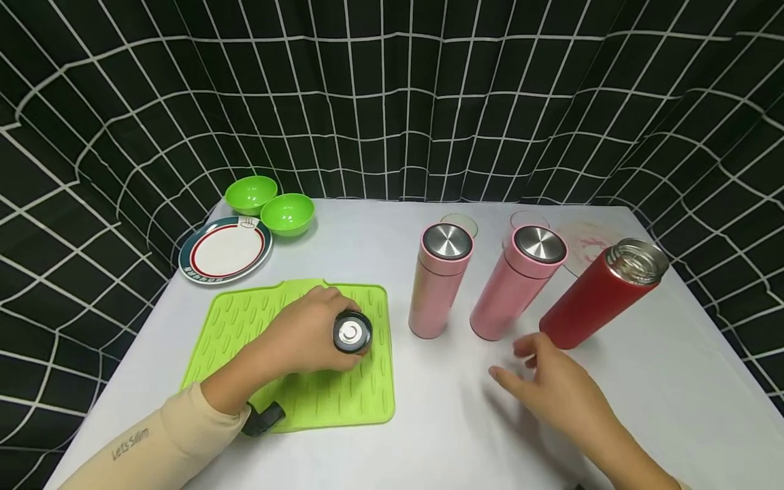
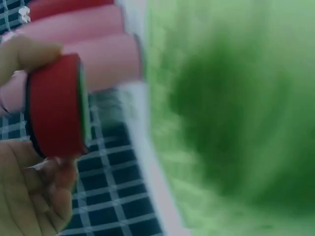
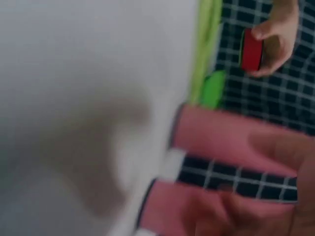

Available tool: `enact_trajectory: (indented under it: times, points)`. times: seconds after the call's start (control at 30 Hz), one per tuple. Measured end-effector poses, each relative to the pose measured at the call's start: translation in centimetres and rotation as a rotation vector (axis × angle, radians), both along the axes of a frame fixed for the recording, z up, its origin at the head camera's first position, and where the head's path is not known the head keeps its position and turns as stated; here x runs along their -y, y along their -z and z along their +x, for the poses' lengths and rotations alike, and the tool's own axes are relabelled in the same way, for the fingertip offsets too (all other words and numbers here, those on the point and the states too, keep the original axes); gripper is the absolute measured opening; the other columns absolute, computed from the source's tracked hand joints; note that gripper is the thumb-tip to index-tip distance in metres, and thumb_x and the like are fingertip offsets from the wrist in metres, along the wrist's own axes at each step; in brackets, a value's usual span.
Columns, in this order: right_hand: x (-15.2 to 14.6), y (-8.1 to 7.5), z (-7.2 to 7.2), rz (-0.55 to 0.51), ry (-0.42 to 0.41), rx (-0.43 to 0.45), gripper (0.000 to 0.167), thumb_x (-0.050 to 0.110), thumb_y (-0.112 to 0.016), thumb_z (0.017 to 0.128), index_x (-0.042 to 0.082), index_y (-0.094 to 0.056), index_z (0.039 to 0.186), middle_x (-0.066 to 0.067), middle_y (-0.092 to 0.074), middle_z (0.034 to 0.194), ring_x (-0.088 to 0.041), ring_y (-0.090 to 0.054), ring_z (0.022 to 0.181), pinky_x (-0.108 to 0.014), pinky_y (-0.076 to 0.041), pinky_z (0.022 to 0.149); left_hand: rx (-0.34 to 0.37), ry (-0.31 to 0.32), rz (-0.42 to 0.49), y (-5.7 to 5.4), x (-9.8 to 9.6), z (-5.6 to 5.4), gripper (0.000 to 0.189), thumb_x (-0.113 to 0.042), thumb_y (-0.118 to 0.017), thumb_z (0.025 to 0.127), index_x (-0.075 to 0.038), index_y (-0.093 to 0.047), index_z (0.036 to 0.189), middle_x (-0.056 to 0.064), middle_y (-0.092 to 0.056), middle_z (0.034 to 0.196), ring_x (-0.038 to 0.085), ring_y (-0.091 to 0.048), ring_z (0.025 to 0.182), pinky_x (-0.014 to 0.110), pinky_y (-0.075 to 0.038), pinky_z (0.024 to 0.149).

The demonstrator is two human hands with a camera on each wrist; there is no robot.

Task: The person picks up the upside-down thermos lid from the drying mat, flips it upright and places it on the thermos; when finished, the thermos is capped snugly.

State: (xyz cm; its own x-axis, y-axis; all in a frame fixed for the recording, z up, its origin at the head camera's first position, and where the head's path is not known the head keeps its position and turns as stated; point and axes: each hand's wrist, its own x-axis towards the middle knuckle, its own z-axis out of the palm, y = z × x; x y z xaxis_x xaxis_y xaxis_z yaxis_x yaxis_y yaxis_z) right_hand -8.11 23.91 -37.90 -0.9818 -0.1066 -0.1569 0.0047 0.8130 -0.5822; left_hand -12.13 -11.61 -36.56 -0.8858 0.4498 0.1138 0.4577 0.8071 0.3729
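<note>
My left hand (image 1: 306, 333) grips a red bottle lid (image 2: 55, 108) by its side, above the green drying mat (image 1: 235, 323); its black rim and silver top face up in the head view. My right hand (image 1: 557, 391) is over the white table, thumb and fingers apart and nothing between them. Its fingertips overlap the base of a red thermos bottle (image 1: 588, 299) in the head view. That bottle stands with its steel mouth uncovered. Two pink thermos bottles, one (image 1: 437, 292) nearer the mat and the other (image 1: 511, 296) beside the red one, wear silver-topped lids.
A plate (image 1: 191, 262) with a dark blue rim lies at the back left, next to two green bowls, one (image 1: 251, 194) behind the other (image 1: 289, 214). Behind the bottles are clear round glass pieces, partly hidden. A black grid-patterned curtain (image 1: 367, 102) encloses the table.
</note>
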Motion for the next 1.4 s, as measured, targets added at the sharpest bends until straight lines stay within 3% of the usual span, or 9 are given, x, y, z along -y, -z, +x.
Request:
enact_trajectory:
  times: [0.13,0.27,0.4,0.67,0.8,0.93,1.13,1.27,1.4]
  points:
    - [1.2,-0.8,2.3,-0.14,-0.161,0.091,0.039,0.053,-0.064,0.09,0.017,-0.064,0.107,0.004,-0.063,0.086,-0.013,-0.059,0.08,-0.029,-0.048,0.066,-0.091,0.16,0.02,-2.2,-2.7,2.4,0.059,-0.048,-0.085,0.058,-0.02,-0.067,0.106,-0.015,-0.05,0.092,0.005,-0.045,0.087,0.024,-0.046,0.073]
    - [2.9,-0.6,3.2,-0.443,-0.336,0.228,0.03,0.033,-0.048,0.104,0.011,-0.059,0.121,-0.003,-0.065,0.091,-0.02,-0.06,0.082,-0.03,-0.048,0.064,-0.115,0.34,0.011,-3.4,-5.6,4.6,0.058,-0.048,-0.085,0.058,-0.021,-0.066,0.105,-0.016,-0.047,0.09,0.003,-0.042,0.086,0.017,-0.04,0.074]
    - [4.4,-0.8,4.0,-0.599,-0.397,0.355,0.027,0.027,-0.045,0.104,0.008,-0.056,0.12,-0.007,-0.065,0.087,-0.024,-0.06,0.081,-0.031,-0.047,0.067,-0.177,0.489,-0.029,-4.2,-7.7,5.8,0.053,-0.049,-0.084,0.061,-0.022,-0.065,0.102,-0.015,-0.046,0.089,0.003,-0.039,0.084,0.013,-0.035,0.071]
    - [5.4,-1.6,4.5,-0.57,-0.353,0.349,0.026,0.033,-0.052,0.102,0.012,-0.056,0.117,-0.007,-0.064,0.082,-0.026,-0.059,0.077,-0.029,-0.046,0.063,-0.222,0.497,-0.092,-4.2,-8.6,6.1,0.058,-0.049,-0.083,0.065,-0.021,-0.062,0.111,-0.01,-0.048,0.095,0.007,-0.04,0.09,0.016,-0.038,0.074]
    - [5.4,-1.6,4.2,-0.553,-0.36,0.097,0.02,0.026,-0.059,0.1,0.017,-0.054,0.117,0.003,-0.068,0.093,-0.017,-0.062,0.079,-0.027,-0.049,0.066,-0.144,0.442,-0.023,-4.0,-8.2,5.7,0.076,-0.056,-0.083,0.066,-0.017,-0.054,0.125,-0.007,-0.048,0.113,0.007,-0.043,0.101,0.021,-0.043,0.084]
    - [5.1,-1.3,3.9,-0.415,-0.4,-0.388,0.026,0.027,-0.066,0.095,0.021,-0.056,0.119,0.013,-0.065,0.099,-0.007,-0.06,0.083,-0.019,-0.048,0.065,0.026,0.353,0.077,-4.0,-7.7,4.9,0.097,-0.072,-0.074,0.066,-0.015,-0.042,0.138,-0.009,-0.048,0.128,0.005,-0.046,0.108,0.025,-0.045,0.092]
    - [5.6,-1.0,2.5,-0.272,-0.525,-1.014,0.034,0.032,-0.052,0.101,0.002,-0.063,0.112,-0.011,-0.063,0.11,-0.022,-0.062,0.095,-0.02,-0.048,0.089,0.31,0.243,0.284,-4.0,-7.4,3.8,0.08,-0.066,-0.079,0.067,-0.023,-0.052,0.13,-0.017,-0.057,0.112,0.003,-0.054,0.101,0.025,-0.049,0.08]
    - [5.9,-1.5,1.9,-0.224,-0.552,-1.237,0.025,0.026,-0.054,0.101,0.003,-0.063,0.105,-0.019,-0.062,0.104,-0.027,-0.062,0.086,-0.026,-0.054,0.08,0.327,0.308,0.426,-3.6,-7.5,3.7,0.062,-0.05,-0.086,0.068,-0.027,-0.059,0.119,-0.02,-0.059,0.103,0.002,-0.054,0.096,0.025,-0.05,0.077]
    - [6.0,-2.1,1.5,-0.25,-0.568,-1.348,0.022,0.025,-0.058,0.099,0.003,-0.06,0.102,-0.021,-0.061,0.1,-0.029,-0.062,0.082,-0.027,-0.054,0.076,0.225,0.368,0.588,-3.1,-7.8,3.9,0.061,-0.04,-0.091,0.066,-0.028,-0.061,0.118,-0.02,-0.059,0.104,0.002,-0.054,0.096,0.027,-0.05,0.078]
